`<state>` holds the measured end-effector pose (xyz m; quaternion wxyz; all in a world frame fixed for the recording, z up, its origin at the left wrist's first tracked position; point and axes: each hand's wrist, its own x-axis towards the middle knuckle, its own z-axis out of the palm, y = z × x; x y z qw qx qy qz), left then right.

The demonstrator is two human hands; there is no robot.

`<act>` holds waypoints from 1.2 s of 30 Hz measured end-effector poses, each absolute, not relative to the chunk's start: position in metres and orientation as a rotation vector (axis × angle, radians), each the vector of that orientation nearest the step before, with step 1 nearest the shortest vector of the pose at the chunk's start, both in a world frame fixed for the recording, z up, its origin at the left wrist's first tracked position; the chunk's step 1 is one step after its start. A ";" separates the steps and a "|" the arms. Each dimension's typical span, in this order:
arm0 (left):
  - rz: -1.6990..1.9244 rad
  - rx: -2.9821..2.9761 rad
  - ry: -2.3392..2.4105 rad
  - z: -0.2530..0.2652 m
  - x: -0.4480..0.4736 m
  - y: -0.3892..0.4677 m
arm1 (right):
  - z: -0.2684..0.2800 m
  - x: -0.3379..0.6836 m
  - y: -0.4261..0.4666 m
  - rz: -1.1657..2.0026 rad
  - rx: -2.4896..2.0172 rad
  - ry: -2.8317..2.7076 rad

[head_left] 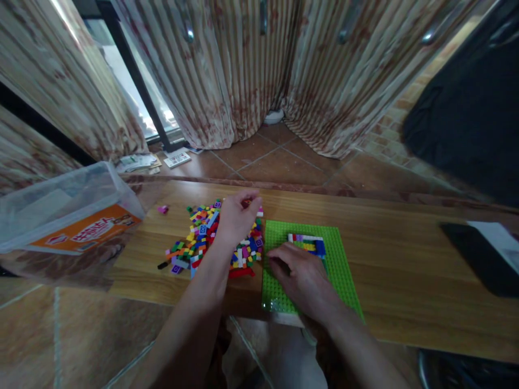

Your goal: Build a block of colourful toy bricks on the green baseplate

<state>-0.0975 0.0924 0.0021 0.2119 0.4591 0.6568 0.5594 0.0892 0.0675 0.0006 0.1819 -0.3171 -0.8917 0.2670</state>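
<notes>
My left hand is over the far right part of a heap of small plastic building bricks in many colours. Its thumb and fingers curl toward each other in a pinch; whatever lies between the tips is too small to make out. My right hand rests over the left part of a green studded baseplate, fingers bent and drawn together, their tips partly hidden. Just beyond it, a low brick structure with white, blue, yellow and purple pieces sits on the plate, partly covered by that hand.
A clear plastic bin with an orange label stands left of the wooden table. One pink brick lies apart from the heap. At the right end is a black flat object with white paper. Striped curtains hang beyond.
</notes>
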 end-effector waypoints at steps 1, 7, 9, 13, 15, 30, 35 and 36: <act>1.627 1.185 1.821 0.004 -0.104 0.092 | -0.001 0.084 0.068 0.720 -0.905 -2.543; 1.869 0.845 1.733 0.022 -0.126 0.079 | -0.005 0.063 0.068 0.608 -0.946 -2.636; 1.919 0.795 1.712 0.027 -0.132 0.073 | -0.005 0.059 0.067 0.602 -0.942 -2.626; 1.987 0.722 1.692 0.032 -0.144 0.064 | -0.007 0.052 0.066 0.594 -0.961 -2.625; 2.003 0.698 1.694 0.032 -0.149 0.061 | -0.010 0.049 0.066 0.585 -0.966 -2.599; 1.918 0.726 1.685 0.027 -0.152 0.057 | -0.031 0.018 0.077 0.396 -0.902 -2.559; 1.892 0.798 1.517 0.034 -0.150 0.051 | -0.035 0.018 0.078 0.480 -0.914 -2.469; 1.878 0.815 1.477 0.036 -0.150 0.050 | -0.035 0.018 0.078 0.496 -0.914 -2.449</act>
